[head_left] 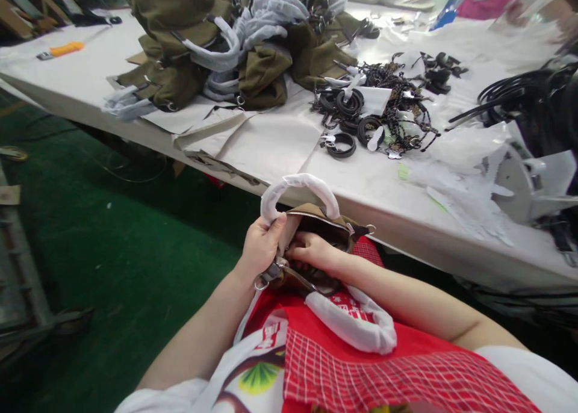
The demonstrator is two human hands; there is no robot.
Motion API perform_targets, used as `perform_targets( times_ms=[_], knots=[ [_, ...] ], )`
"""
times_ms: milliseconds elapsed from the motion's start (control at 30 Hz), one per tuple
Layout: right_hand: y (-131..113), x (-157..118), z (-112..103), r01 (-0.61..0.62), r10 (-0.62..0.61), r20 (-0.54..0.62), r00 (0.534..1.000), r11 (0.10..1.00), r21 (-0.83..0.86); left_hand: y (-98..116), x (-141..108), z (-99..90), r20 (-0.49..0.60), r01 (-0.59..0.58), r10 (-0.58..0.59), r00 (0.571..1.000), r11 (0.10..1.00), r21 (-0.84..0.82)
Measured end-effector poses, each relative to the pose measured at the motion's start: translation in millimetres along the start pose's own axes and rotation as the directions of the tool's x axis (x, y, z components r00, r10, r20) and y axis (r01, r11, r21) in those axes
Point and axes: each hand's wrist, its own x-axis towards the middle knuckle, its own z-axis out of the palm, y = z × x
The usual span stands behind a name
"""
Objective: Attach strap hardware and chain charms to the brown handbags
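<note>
Red apron (pixel 406 377) under unzipped olive bag (pixel 321 227), near counter (pixel 383 211). Pinched at rim by fingers (pixel 276 226) of left hand (pixel 259 244); reached into by right hand (pixel 318 253), fingers partly hidden, cannot tell whether gripping.

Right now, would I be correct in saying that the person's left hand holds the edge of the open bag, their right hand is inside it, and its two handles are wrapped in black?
Not quite: the two handles are wrapped in white, not black, as the head view shows. The left hand does hold the open bag at its edge, with the right hand inside.
</note>
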Motion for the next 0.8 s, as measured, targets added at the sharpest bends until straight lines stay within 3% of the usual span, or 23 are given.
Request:
perform_targets(
  times_ms=[67,133,200,300,367,500,567,667,800],
  knots=[
    [-3.9,-1.5,-0.7,0.017,-0.015,0.054,0.998,0.999,-0.030,0.6,1.6,0.8,0.012,-0.011,0.011,1.000,1.000,-0.002],
    [-8.9,-6.3,-1.1,0.106,-0.105,0.019,0.994,0.962,-0.252,2.2,5.8,-0.9,0.030,-0.033,0.032,0.999,0.999,0.035],
    [-14.7,-11.5,-4.0,0.147,-0.216,-0.064,0.974,0.826,-0.544,5.0,11.6,-5.0,0.079,-0.050,0.042,0.996,0.994,0.095],
    [-22.6,-14.5,-16.3,0.010,-0.269,-0.178,0.946,0.577,-0.816,10.3,19.7,-12.4,0.160,-0.062,0.037,0.986,0.986,0.155],
    [-25.7,-13.2,-27.3,-0.072,-0.281,-0.238,0.930,0.497,-0.865,13.2,22.8,-16.3,0.193,-0.057,0.024,0.981,0.984,0.167],
    [-25.4,-12.0,-38.1,-0.127,-0.347,-0.331,0.877,0.497,-0.858,15.9,24.5,-20.4,0.216,-0.052,0.016,0.976,0.986,0.159],
    [-23.0,-12.8,-35.4,-0.034,-0.447,-0.280,0.849,0.483,-0.875,17.0,25.1,-21.0,0.232,-0.046,0.013,0.973,0.990,0.135],
    [-18.9,-11.4,-28.5,0.210,-0.573,-0.054,0.818,0.383,-0.900,19.1,27.0,-20.9,0.258,-0.026,-0.012,0.966,0.990,0.141],
    [-18.0,-8.2,-24.8,0.266,-0.591,0.030,0.806,0.315,-0.911,22.6,28.3,-21.7,0.208,-0.057,0.019,0.978,0.982,0.179]
  ],
)
